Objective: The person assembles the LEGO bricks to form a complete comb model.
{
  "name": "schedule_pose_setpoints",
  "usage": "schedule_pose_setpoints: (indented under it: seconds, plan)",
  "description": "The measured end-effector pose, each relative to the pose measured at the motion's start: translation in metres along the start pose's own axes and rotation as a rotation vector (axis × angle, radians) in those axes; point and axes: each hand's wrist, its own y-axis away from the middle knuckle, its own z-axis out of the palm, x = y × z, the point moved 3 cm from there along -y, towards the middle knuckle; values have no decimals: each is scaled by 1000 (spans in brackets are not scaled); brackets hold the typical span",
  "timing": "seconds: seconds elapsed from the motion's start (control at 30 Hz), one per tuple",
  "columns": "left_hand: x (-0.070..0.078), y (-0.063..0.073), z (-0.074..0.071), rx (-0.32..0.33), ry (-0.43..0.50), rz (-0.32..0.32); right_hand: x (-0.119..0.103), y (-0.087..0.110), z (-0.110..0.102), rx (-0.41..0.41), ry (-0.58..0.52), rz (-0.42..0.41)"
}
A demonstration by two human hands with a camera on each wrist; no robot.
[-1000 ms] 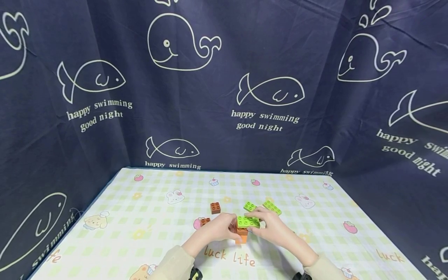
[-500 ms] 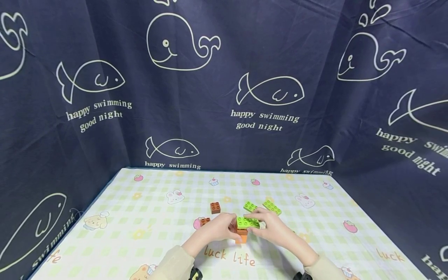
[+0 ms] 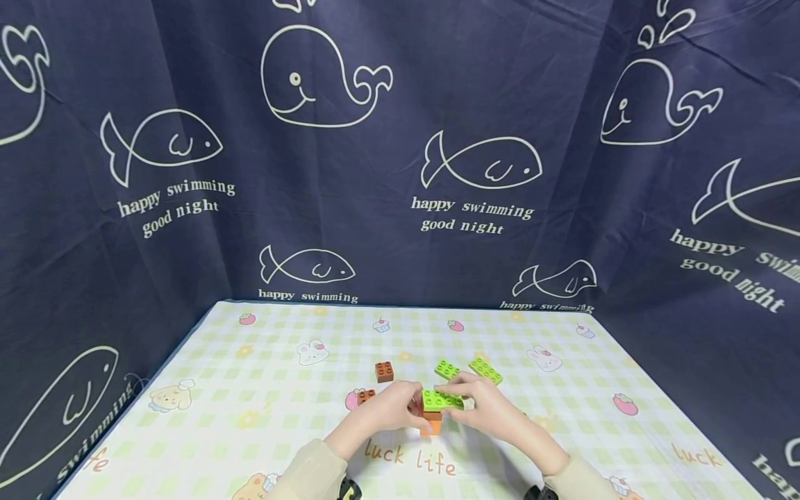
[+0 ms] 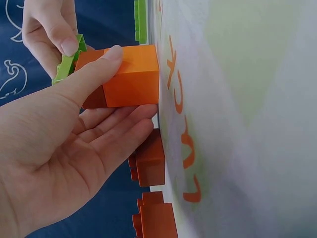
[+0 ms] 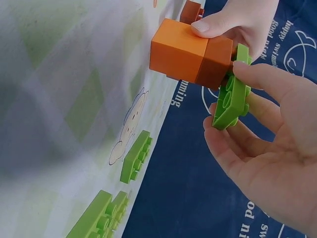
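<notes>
A short tower stands on the table: an orange block (image 5: 178, 47) at the bottom with a brown brick (image 5: 215, 64) on it. My left hand (image 3: 398, 406) grips this tower, thumb on the near side and fingers behind. On top lies a flat green brick (image 3: 442, 399), pinched between the thumb and fingers of my right hand (image 3: 484, 405). The green brick overhangs the tower toward the right. In the right wrist view the hollow underside of its overhanging part shows, and it sits slightly tilted against the brown brick.
Two loose brown bricks (image 3: 384, 371) lie left of and beyond the tower, one partly hidden by my left hand. Behind my right hand are two flat green bricks (image 3: 485, 370). A checked, printed cloth (image 3: 281, 389) covers the table; a dark blue fabric (image 3: 387, 264) hangs around it.
The green brick has come down slightly onto the brown brick, whose studs no longer show beneath it in the head view. Both hands have stayed nearly in place.
</notes>
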Motion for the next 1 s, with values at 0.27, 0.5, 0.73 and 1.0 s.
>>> schedule_pose_setpoints:
  seconds: [0.27, 0.5, 0.73, 1.0]
  plan:
    - [2, -1, 0, 1, -1, -7, -3, -1, -2, -7, 10, -30]
    - [3, 1, 0, 14, -7, -18, -3, -5, -2, -55, 27, -63]
    - [4, 0, 1, 8, 1, -22, -5, -7, -2, -83, 67, -78]
    - [1, -1, 1, 6, -11, -8, -9, -11, -2, -94, 58, -52]
